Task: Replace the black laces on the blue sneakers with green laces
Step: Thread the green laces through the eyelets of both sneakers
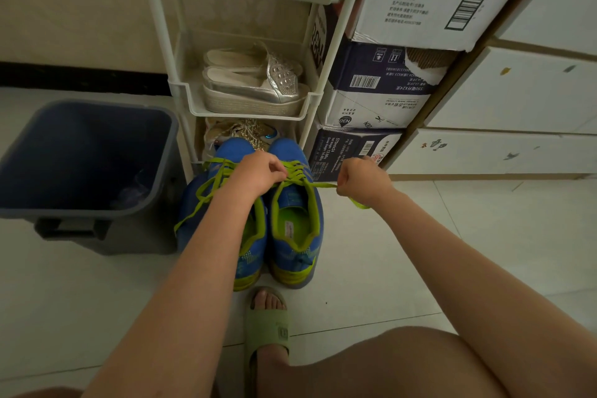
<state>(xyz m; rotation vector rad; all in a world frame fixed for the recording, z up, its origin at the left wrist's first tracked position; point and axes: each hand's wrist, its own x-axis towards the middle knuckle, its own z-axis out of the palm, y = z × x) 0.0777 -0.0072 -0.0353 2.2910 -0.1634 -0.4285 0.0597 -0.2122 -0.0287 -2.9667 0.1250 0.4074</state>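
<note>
Blue sneakers (295,213) side by side, green-laced (297,173).

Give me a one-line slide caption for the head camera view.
Left hand and right hand hold a green lace taut on a blue sneaker before a shoe rack.

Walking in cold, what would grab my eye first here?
The blue sneakers on the floor at centre, threaded with bright green laces. The left hand pinches the lacing above them, while the right hand pulls one end taut sideways. Behind, silver platform shoes sit in a white rack; a dark bin stands left.
</note>
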